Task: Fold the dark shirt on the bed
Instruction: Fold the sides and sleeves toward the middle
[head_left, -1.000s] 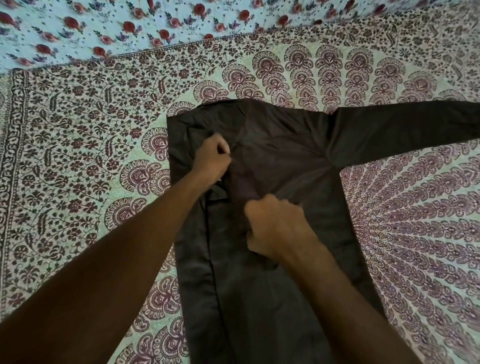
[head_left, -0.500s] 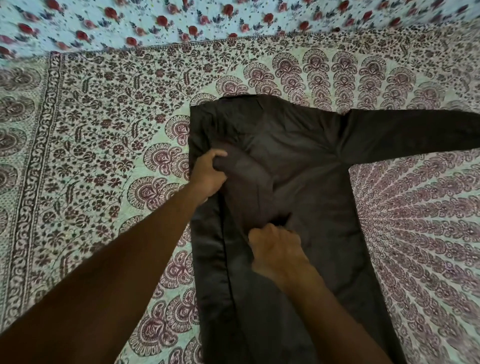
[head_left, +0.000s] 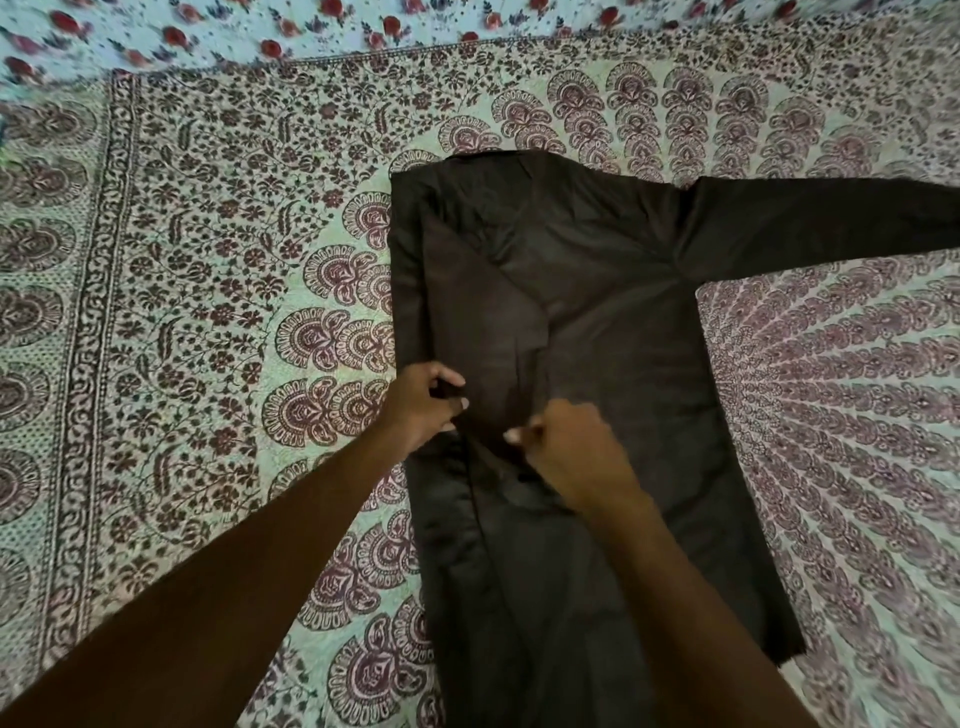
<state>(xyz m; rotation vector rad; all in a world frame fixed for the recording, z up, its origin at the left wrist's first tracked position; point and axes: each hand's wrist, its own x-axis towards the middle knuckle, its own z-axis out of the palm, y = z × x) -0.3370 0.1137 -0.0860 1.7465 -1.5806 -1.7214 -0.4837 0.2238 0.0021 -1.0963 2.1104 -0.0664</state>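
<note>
The dark shirt lies flat on the bed with its left side already folded in, both the left hand and right hand pinching that flap, while the right sleeve is still spread out.

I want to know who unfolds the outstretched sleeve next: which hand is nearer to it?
Right. The right hand sits mid-shirt, on the side toward the outstretched sleeve; the left hand grips the folded edge farthest from it.
</note>
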